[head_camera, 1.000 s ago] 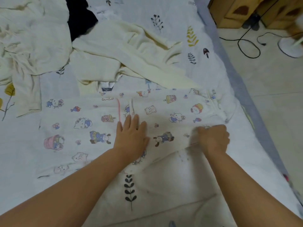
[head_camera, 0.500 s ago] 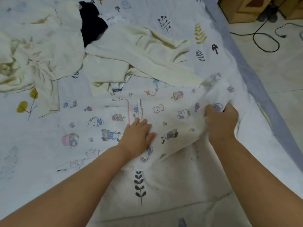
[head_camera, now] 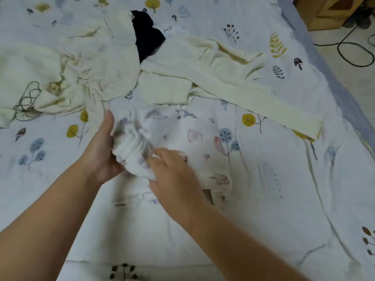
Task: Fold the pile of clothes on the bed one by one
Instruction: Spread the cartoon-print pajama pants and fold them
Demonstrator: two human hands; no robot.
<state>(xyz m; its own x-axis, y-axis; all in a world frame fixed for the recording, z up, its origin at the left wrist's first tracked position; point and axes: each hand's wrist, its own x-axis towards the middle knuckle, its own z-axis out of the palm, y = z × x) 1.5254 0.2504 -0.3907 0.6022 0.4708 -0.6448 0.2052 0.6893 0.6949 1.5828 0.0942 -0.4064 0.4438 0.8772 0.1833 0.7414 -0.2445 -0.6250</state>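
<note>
Two hands met over a white garment with small cartoon prints (head_camera: 194,136), which lay on the bed sheet (head_camera: 284,199) in the middle of the view. The left hand (head_camera: 101,151) stood on its edge at the garment's left side, thumb pointing up, palm cupped against a bunched, gathered end of the cloth; its fingers were hidden behind the bunch, so how far they curled round it could not be told for certain, though the hand appeared to hold it. The right hand (head_camera: 174,175) lay palm down just right of the bunch, fingers curled into the gathered cloth, gripping it. The rest of the garment stretched flat to the right of both hands and partly under the right wrist. Motion blur softened the bunch. Beyond it lay a cream garment (head_camera: 213,78) spread toward the right edge of the bed, another cream heap (head_camera: 60,67) at the left, and a dark piece (head_camera: 148,37) between them.
</note>
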